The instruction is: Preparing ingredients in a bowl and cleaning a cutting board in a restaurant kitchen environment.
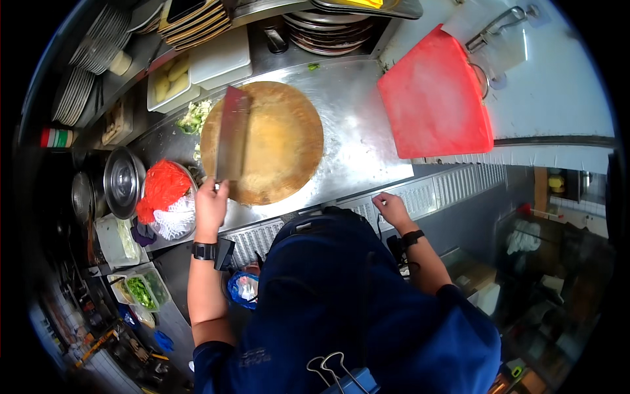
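Observation:
A round wooden chopping block [285, 143] lies on the steel counter [354, 108]. My left hand [212, 199] grips the handle end of a Chinese cleaver [233, 133], whose wide blade is over the left part of the block. Chopped green and white vegetable pieces [196, 117] lie beside the block's upper left edge. My right hand [390, 209] is off the counter's near edge with its fingers curled; nothing can be made out in it. A red plastic cutting board [435, 98] leans against the wall at the right.
Left of the block stand a bowl with a red plastic bag [167, 184] and white netting [176, 219], and steel bowls [123, 182]. Behind are a container of peeled potatoes [172, 81], a white lidded box [221, 59] and stacked plates [327, 29]. A slotted metal strip [413, 189] runs along the counter's front.

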`<state>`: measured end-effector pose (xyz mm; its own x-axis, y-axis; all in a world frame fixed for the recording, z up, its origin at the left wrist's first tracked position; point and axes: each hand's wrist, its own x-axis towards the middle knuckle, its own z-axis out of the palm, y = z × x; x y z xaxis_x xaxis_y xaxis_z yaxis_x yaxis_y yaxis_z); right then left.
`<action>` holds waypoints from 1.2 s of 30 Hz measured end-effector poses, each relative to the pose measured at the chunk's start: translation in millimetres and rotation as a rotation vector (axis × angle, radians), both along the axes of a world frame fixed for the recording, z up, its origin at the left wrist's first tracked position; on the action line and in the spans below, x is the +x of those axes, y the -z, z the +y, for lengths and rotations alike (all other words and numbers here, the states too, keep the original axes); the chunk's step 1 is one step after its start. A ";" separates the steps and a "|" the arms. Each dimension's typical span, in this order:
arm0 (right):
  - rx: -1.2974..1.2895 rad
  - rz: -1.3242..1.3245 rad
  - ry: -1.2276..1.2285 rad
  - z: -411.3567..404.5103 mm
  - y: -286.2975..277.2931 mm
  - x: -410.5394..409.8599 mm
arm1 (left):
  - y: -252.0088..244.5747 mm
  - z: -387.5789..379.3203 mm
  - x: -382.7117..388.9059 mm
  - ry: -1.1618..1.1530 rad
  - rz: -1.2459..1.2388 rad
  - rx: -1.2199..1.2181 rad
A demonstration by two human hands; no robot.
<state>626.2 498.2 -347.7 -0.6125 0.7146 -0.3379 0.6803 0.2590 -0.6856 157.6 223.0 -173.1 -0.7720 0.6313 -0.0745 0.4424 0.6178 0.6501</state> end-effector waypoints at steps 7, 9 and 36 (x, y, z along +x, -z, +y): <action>0.011 -0.010 0.016 11.0 1.8 5.8 | -51.1 79.3 69.2 0.534 -0.133 0.141; -0.033 -0.024 0.049 8.9 9.9 18.1 | -72.6 108.0 80.5 0.849 0.076 -0.022; -0.112 0.059 0.455 12.5 68.2 159.9 | -125.3 403.4 54.7 1.515 1.271 -0.831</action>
